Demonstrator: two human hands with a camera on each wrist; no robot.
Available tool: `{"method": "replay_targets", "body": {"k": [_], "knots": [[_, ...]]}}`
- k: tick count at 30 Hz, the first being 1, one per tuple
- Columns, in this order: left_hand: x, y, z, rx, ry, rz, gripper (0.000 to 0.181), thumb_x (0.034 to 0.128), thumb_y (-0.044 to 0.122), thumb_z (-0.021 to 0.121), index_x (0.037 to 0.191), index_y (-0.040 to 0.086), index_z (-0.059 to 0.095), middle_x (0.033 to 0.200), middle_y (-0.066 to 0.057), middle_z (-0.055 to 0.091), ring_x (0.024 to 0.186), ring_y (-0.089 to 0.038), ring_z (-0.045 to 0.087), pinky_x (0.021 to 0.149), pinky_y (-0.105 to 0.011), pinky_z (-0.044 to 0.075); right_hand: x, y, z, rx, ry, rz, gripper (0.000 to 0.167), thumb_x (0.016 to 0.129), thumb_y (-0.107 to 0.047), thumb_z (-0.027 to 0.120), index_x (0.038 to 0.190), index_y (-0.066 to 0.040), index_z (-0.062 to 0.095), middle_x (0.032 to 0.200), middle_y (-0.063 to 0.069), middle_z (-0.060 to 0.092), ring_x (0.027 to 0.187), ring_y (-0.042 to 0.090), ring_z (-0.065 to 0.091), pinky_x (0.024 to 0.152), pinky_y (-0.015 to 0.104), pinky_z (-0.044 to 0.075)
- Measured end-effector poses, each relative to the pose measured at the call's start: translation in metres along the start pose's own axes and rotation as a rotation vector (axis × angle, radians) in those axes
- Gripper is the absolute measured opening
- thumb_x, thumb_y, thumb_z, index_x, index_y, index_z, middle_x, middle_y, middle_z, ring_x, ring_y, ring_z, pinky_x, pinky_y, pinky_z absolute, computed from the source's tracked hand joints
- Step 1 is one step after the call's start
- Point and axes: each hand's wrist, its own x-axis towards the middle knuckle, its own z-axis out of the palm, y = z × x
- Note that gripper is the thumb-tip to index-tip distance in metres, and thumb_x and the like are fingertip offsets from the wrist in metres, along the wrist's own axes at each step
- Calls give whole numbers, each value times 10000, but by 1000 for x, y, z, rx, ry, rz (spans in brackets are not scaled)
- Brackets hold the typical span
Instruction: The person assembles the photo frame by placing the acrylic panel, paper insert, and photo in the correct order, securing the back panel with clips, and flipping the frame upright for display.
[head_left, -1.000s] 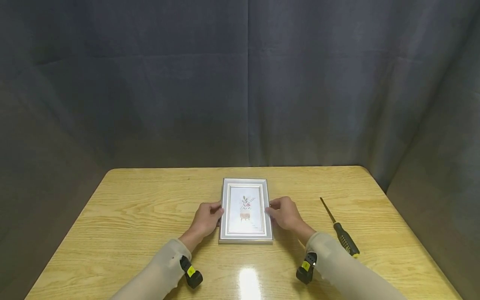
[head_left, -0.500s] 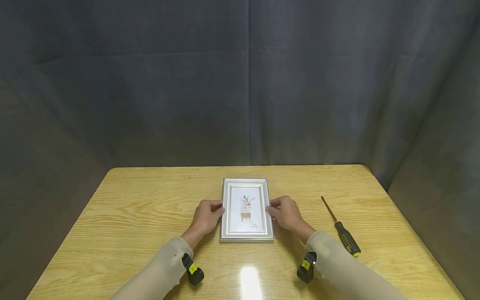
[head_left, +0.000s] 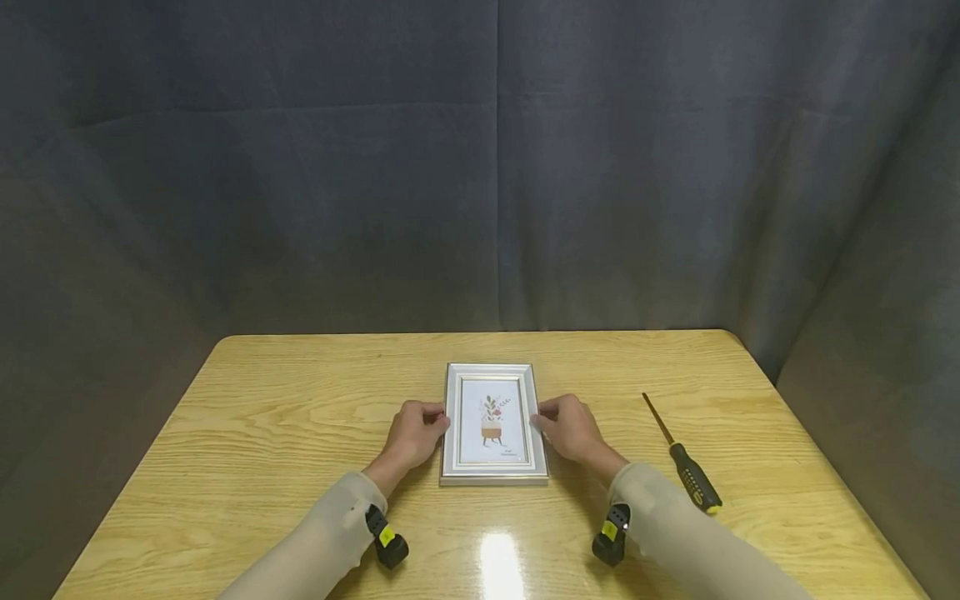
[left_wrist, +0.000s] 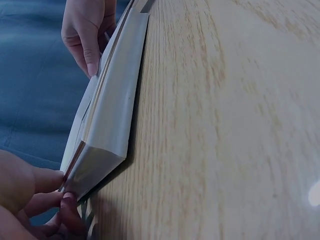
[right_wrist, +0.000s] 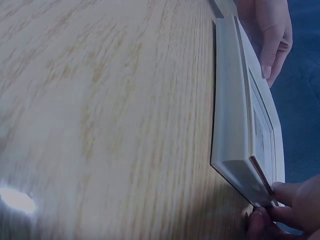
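A white picture frame with thin metallic lines [head_left: 492,423] lies face up, flat or nearly so, at the middle of the wooden table. Behind its pane is a drawing of a potted plant. My left hand [head_left: 411,433] pinches its left side, thumb on the front rim and fingers at the edge. On the opposite side my right hand [head_left: 572,427] grips it likewise. In the left wrist view, the frame's near side wall [left_wrist: 112,115] is close to the tabletop, fingertips [left_wrist: 70,200] at its edge. The right wrist view shows the frame [right_wrist: 232,105] between both hands.
A screwdriver [head_left: 684,462] with a black and yellow handle lies to the right of my right hand, its shaft pointing away. The wooden table [head_left: 300,392] ends at a dark grey curtain [head_left: 360,208] behind and at both sides.
The frame's far edge has come down slightly towards the table, and the drawing shows more clearly with less glare. Both hands keep their hold at the sides. The screwdriver stays put.
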Motion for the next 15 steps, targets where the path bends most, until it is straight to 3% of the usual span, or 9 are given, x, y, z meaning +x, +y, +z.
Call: {"method": "replay_targets", "body": {"k": [3, 9, 15], "knots": [[1, 0, 0, 0, -2, -4, 284, 986, 75, 613, 1243, -5, 700, 1107, -123, 708, 976, -170, 627, 842, -317, 552, 0, 1, 0, -11, 9, -11, 289, 962, -149, 682, 1187, 29, 719, 1211, 188, 726, 1116, 276, 684, 965, 439, 564], [1, -2, 1, -7, -10, -2, 294, 987, 99, 607, 1245, -10, 696, 1140, -124, 704, 1061, -208, 625, 964, -409, 539, 1, 3, 1, -10, 7, -10, 282, 965, -158, 674, 1181, 16, 726, 1163, 168, 740, 952, 209, 660, 839, 378, 576], [2, -7, -2, -26, 22, 11, 331, 994, 130, 572, 1276, -7, 676, 1211, -165, 695, 1157, -286, 648, 1005, -456, 536, -1, 4, -5, 28, 6, -29, 298, 996, -192, 608, 1163, 23, 730, 1177, 181, 734, 988, 229, 661, 876, 417, 569]]}}
